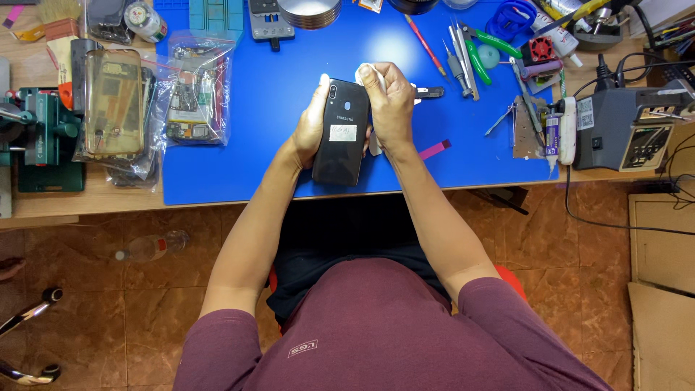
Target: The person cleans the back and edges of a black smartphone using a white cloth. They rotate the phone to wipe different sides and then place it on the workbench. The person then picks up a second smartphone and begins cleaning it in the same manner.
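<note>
Blue matting [289, 174] covers a cluttered workbench, and over its near middle both hands meet on a black phone [342, 137]. Its long axis runs near to far, back side up. Left hand [313, 123] wraps the phone's left edge; right hand [391, 105] is curled shut around a small white piece [364, 72] at the far right corner.

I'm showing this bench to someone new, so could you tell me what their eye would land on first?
First, the black phone held back-up over the middle of the bright blue mat, the left hand gripping its side while the right hand presses a small white thing at its top edge. Next, the clear bags of phone parts at the mat's left and the grey station at far right.
</note>
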